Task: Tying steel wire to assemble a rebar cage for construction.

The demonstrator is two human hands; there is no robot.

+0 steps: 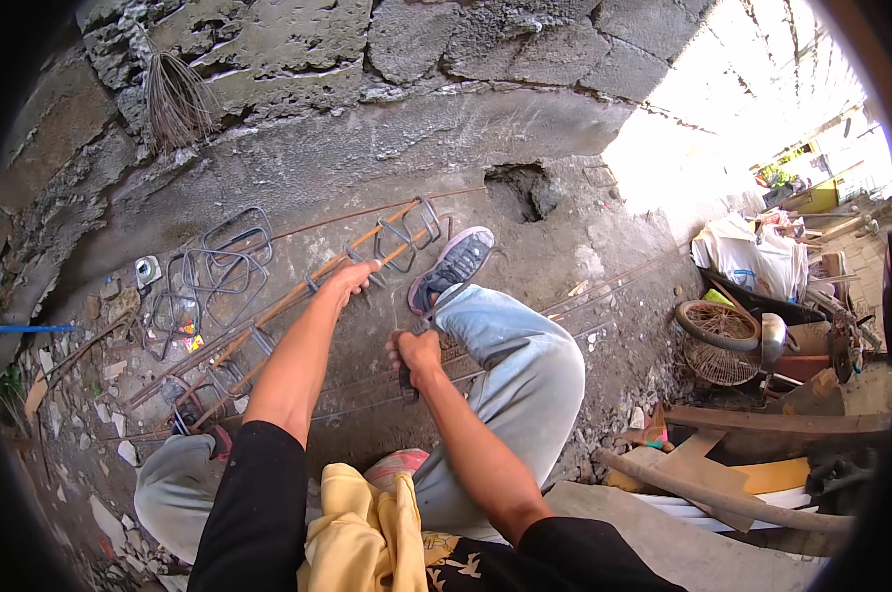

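A long rebar cage [272,309] of rusty bars and bent square stirrups lies at a slant on the ground in front of me. My left hand [343,282] is closed on it near its far end, where a bar meets a stirrup. Just to the right, my right hand [416,355] is wrapped round a dark tool handle [408,387]; the rest of the tool is hidden. A thin wire seems to curve up from that hand. Several loose square stirrups [231,259] lie in a heap left of the cage.
A rough stone wall [446,118] rises behind, with a hole [521,191] at its foot. My shoe [453,266] stands by the cage's far end. Rubble is scattered at left. On the right are an old wheel [719,326], white sacks [757,259] and scrap boards [698,474].
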